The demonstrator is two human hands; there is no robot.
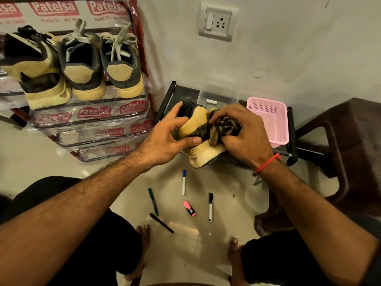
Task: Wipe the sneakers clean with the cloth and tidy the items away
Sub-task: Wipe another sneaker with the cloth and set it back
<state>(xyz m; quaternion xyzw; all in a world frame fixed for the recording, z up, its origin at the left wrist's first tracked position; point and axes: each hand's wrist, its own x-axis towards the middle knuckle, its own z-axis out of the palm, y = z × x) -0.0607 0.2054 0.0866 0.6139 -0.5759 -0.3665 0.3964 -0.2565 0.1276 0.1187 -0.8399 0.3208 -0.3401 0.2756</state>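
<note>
While the sneaker [195, 129] is held above the front edge of the low black rack [292, 129], it is gripped by the left hand [171, 135], fingers curled over the upper, thumb pressed on the side. The cloth [218, 129] is bunched in the right hand [243, 131], fingers closed around it, and pressed against the heel. Short firm strokes along the sole seam are advised, the shoe being turned as needed. Markers [184, 182] lie on the floor, not yet tidied.
</note>
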